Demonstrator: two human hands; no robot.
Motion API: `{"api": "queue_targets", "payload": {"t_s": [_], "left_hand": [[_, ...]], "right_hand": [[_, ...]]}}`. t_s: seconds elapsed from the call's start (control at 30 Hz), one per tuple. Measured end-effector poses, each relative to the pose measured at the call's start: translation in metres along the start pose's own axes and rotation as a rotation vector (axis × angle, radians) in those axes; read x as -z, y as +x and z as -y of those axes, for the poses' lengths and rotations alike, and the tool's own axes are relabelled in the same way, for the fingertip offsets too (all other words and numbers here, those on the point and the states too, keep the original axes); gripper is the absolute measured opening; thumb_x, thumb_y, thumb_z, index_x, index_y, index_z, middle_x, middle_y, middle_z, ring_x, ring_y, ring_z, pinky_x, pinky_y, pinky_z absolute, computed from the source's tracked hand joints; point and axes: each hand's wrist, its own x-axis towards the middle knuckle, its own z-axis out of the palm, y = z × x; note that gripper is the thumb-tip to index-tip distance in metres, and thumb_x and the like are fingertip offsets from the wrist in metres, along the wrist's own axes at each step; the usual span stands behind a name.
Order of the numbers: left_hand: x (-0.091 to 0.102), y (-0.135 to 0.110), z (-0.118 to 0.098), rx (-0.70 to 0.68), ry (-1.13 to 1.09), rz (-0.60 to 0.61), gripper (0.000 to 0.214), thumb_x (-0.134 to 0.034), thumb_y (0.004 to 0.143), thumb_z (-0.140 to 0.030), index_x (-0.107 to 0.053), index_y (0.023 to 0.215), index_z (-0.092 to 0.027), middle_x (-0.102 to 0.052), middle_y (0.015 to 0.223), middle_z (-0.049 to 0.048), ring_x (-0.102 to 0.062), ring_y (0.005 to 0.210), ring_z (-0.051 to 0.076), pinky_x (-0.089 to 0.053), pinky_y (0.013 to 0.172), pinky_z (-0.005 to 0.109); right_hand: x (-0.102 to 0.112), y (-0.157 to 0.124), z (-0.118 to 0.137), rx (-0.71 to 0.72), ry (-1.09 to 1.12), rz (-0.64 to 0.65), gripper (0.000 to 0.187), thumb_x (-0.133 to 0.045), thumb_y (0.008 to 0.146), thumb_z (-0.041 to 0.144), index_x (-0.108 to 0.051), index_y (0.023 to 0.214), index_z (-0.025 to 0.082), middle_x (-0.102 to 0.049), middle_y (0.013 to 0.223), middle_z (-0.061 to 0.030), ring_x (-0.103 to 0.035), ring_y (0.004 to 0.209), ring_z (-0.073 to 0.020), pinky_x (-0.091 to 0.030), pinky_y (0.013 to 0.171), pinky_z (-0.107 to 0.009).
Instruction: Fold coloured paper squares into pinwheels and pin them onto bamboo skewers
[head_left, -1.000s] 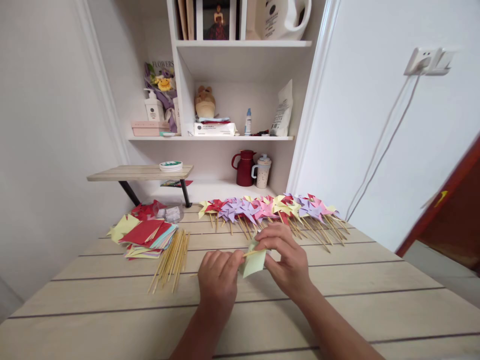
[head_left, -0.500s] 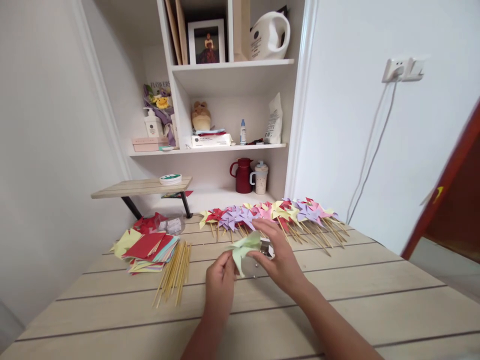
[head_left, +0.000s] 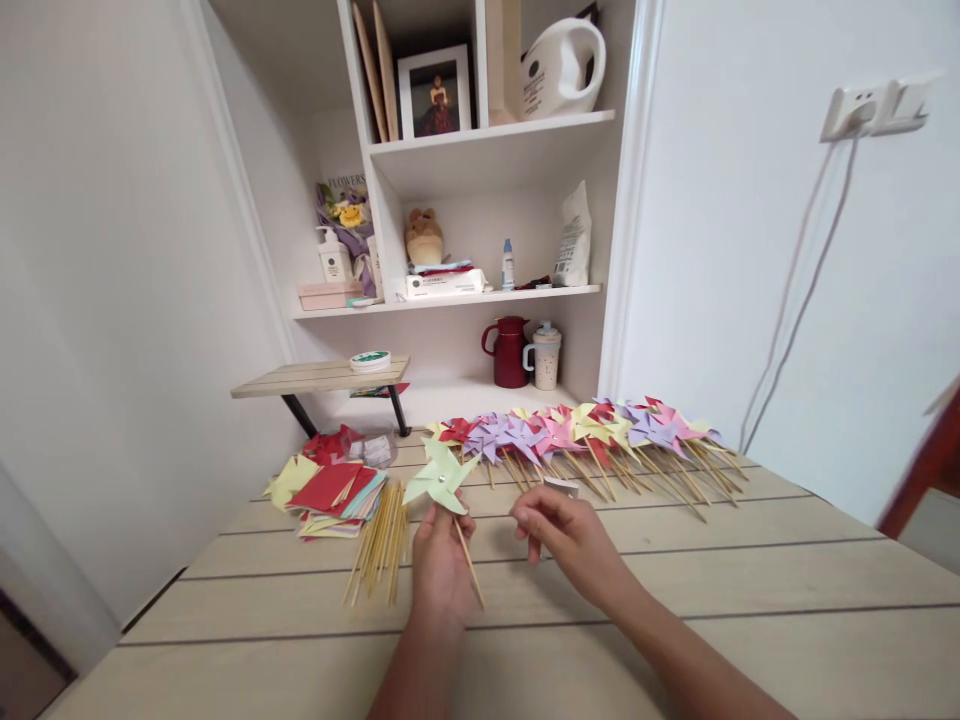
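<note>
Right of the sticks (head_left: 381,545), the pinwheel (head_left: 436,472), stem (head_left: 470,568) slanting away, is clamped by fingers of the left hand (head_left: 441,565); whether those of the right hand (head_left: 570,530) meet is unclear.

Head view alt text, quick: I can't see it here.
The left hand holds a pale green paper pinwheel on a stick, the right hand curled beside it. Loose sticks and stacked paper lie to the left; more pinwheels lie behind.

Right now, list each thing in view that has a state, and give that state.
Green pinwheel: assembled on its stick
Left hand: gripping the green pinwheel
Right hand: curled, nothing visible in it
Paper sheets: stacked unevenly
Loose sticks: lying in a pile
Other pinwheels: lying in a row
Red jug: upright
Cup: upright, lidded
Plug: in the socket
</note>
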Motion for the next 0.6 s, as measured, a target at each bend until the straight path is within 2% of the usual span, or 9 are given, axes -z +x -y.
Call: {"api": "queue_targets", "payload": {"t_s": [0.13, 0.3, 0.37, 0.47, 0.6], "left_hand": [[-0.001, -0.001, -0.001, 0.022, -0.061, 0.024, 0.012, -0.079, 0.07, -0.014, -0.07, 0.077, -0.012, -0.067, 0.076, 0.0033, -0.059, 0.063, 0.009, -0.05, 0.062, 0.02], [-0.002, -0.004, -0.004, 0.06, -0.128, 0.075, 0.007, -0.074, 0.074, -0.009, -0.071, 0.079, -0.013, -0.067, 0.076, 0.0023, -0.06, 0.065, 0.009, -0.052, 0.066, 0.021], [-0.001, -0.004, -0.006, 0.063, -0.144, 0.119, 0.009, -0.073, 0.075, -0.008, -0.072, 0.083, -0.013, -0.067, 0.075, 0.0019, -0.06, 0.065, 0.009, -0.053, 0.066, 0.021], [0.002, -0.003, -0.008, 0.053, -0.182, 0.154, 0.008, -0.072, 0.078, -0.01, -0.072, 0.085, -0.013, -0.067, 0.076, 0.0024, -0.061, 0.066, 0.009, -0.053, 0.068, 0.022], [0.005, 0.0, -0.012, 0.06, -0.221, 0.134, 0.007, -0.067, 0.083, -0.008, -0.072, 0.085, -0.013, -0.067, 0.079, 0.0025, -0.06, 0.066, 0.009, -0.054, 0.07, 0.022]], "right_hand": [[-0.013, -0.004, 0.0, -0.112, -0.118, 0.151, 0.033, -0.047, 0.095, 0.044, -0.055, 0.074, 0.02, -0.063, 0.066, 0.0009, -0.049, 0.039, -0.0101, -0.035, 0.043, -0.023], [-0.016, -0.005, -0.002, -0.023, -0.408, 0.155, 0.033, -0.043, 0.097, 0.04, -0.061, 0.077, 0.02, -0.056, 0.055, 0.002, -0.051, 0.054, -0.0146, -0.034, 0.058, -0.025], [-0.018, -0.005, -0.001, -0.04, -0.463, 0.177, 0.03, -0.048, 0.094, 0.039, -0.067, 0.081, 0.019, -0.06, 0.06, 0.0008, -0.051, 0.057, -0.0146, -0.031, 0.057, -0.025], [-0.024, -0.007, -0.002, -0.12, -0.483, 0.194, 0.017, -0.064, 0.083, 0.034, -0.074, 0.084, 0.019, -0.063, 0.061, 0.001, -0.05, 0.056, -0.0137, -0.029, 0.055, -0.024], [-0.033, -0.009, -0.008, -0.165, -0.417, 0.201, 0.01, -0.07, 0.074, 0.025, -0.076, 0.074, 0.017, -0.065, 0.059, 0.0006, -0.05, 0.054, -0.012, -0.03, 0.055, -0.023]]}}
